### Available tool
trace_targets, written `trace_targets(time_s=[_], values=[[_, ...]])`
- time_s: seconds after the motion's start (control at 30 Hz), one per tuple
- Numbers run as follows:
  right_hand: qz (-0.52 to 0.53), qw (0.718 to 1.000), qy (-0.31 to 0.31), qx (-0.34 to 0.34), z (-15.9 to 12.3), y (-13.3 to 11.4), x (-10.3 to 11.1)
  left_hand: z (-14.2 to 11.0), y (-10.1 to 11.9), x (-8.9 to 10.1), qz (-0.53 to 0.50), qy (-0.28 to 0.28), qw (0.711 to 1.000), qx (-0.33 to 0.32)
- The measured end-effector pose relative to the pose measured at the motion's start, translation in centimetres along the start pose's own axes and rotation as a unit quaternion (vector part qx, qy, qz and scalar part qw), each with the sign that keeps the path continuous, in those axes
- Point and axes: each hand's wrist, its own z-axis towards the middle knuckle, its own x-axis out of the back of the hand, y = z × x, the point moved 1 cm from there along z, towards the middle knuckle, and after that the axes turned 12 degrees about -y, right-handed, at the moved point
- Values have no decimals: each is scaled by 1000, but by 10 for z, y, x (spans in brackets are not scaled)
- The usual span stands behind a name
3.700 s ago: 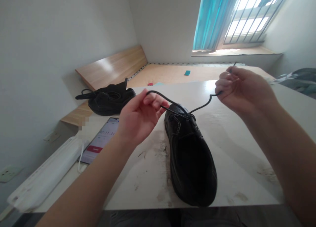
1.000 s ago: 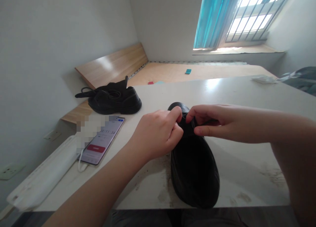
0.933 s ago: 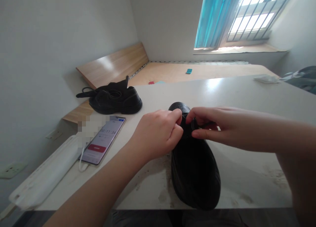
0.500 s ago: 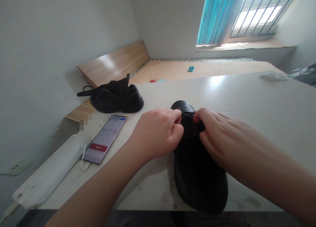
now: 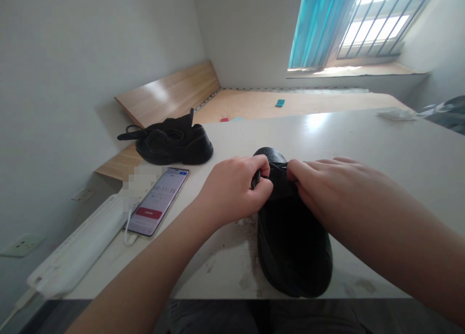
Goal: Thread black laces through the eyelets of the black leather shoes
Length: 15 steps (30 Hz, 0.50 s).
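A black lace-up shoe [image 5: 296, 256] stands on the white table, its toe pointing away and its dark opening toward me. My left hand [image 5: 241, 186] is closed on the left edge of the lacing, with a bit of black material showing between thumb and fingers. On the other side my right hand [image 5: 323, 188] pinches the right edge of the lacing. Thin black laces [image 5: 278, 166] cross the gap between both hands. Fingertips of the right hand are partly hidden, so its exact hold on edge or lace cannot be made out.
A second black shoe [image 5: 174, 142] with loose laces sits at the back left. A phone [image 5: 158, 203] showing a timer lies left of my forearm, beside a white power strip [image 5: 83, 246]. Dark smudges mark the white table [image 5: 214, 280] near its front edge.
My left fingers have turned slightly, and black material now shows between them. Both hands stay at the lacing. The view has shifted a little.
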Motion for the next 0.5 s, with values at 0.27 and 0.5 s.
trace_targets(time_s=[0.27,0.5], values=[[-42,996,76,-9,-8,1,-6,1,-1,0,-27,27,999,-27],[158,974,149,62,-4,-1,8,3,-4,0,-201,91,968,-116]])
